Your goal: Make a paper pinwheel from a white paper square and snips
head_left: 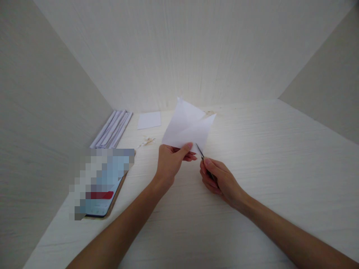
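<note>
A white sheet of paper (183, 125), folded or cut into pointed flaps, is held up a little above the table. My left hand (171, 160) pinches its lower edge, thumb on top and fingers underneath. Closed around a slim dark-bladed tool (200, 150), my right hand (220, 179) is just to the right and nearer to me. The tool's pointed tip lies over the paper's lower right part. Most of its handle is hidden in my palm, so I cannot tell whether it is scissors or a knife.
A stack of folded white papers (112, 129) lies by the left wall, with a small white paper square (149, 120) beside it. Small thin cotton-swab-like sticks (147, 141) lie nearer. A phone (103, 205), partly blurred out, rests at the left. Walls enclose the back and sides.
</note>
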The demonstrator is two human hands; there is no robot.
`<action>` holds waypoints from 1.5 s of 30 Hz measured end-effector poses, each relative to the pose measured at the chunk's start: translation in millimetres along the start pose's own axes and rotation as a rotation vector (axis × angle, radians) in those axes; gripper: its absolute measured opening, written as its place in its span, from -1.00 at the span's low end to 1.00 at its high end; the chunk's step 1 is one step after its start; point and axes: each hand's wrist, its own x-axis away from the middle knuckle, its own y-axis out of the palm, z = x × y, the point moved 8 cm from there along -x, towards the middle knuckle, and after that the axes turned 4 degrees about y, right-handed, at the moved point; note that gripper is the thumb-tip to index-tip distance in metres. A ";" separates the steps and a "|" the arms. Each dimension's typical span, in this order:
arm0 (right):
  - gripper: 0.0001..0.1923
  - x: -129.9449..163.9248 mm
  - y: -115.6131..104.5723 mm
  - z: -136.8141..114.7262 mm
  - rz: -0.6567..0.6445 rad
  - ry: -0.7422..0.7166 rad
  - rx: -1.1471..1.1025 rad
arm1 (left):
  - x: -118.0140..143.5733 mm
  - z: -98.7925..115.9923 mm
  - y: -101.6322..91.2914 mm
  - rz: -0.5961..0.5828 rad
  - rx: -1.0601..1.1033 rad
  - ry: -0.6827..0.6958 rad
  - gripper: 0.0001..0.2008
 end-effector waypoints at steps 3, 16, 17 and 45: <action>-0.64 -0.5 -0.1 -0.5 0.002 0.000 -0.019 | 1.5 -0.7 3.3 -0.028 -0.005 -0.005 -0.84; -0.63 0.2 -0.3 -2.2 0.014 -0.010 -0.031 | 2.6 -3.6 6.5 -0.061 0.032 -0.028 -0.84; -0.64 0.0 -0.6 -1.9 0.016 -0.009 -0.031 | 2.6 -4.1 6.7 -0.064 0.045 -0.032 -0.84; -0.63 -0.5 -2.5 -2.5 0.026 0.002 -0.074 | 4.8 -13.8 10.7 -0.103 0.082 -0.133 -0.84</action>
